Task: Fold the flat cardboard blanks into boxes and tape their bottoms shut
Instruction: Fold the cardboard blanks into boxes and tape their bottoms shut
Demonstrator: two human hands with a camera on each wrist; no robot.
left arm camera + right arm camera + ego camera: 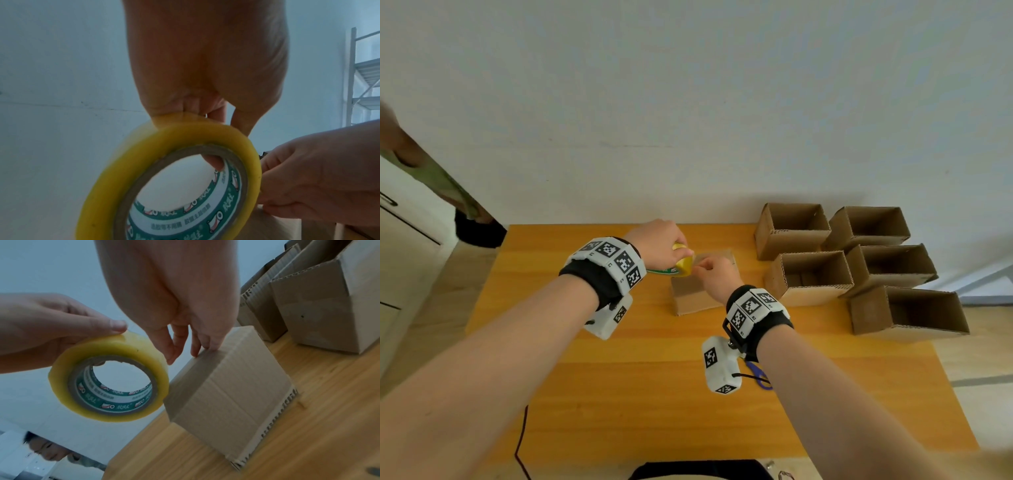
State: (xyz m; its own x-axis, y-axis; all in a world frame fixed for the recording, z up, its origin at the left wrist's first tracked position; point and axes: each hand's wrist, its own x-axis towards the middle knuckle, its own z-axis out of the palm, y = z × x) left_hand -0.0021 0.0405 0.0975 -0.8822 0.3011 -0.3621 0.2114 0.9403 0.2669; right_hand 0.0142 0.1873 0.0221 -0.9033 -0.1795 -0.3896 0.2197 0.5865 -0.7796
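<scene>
My left hand grips a roll of yellow packing tape, thumb on its outer band and a finger inside the core. It holds the roll in the air just left of a small cardboard box. That box stands on the table with its closed flaps up. My right hand is over the box's left top edge, right beside the roll. Its fingertips touch that edge, and the thumb hangs next to the roll. I see no tape strip between the roll and the box.
Several folded boxes stand open-side up at the back right of the wooden table. Blue-handled scissors lie under my right wrist. A black cable hangs at the front left. Another person stands at the far left.
</scene>
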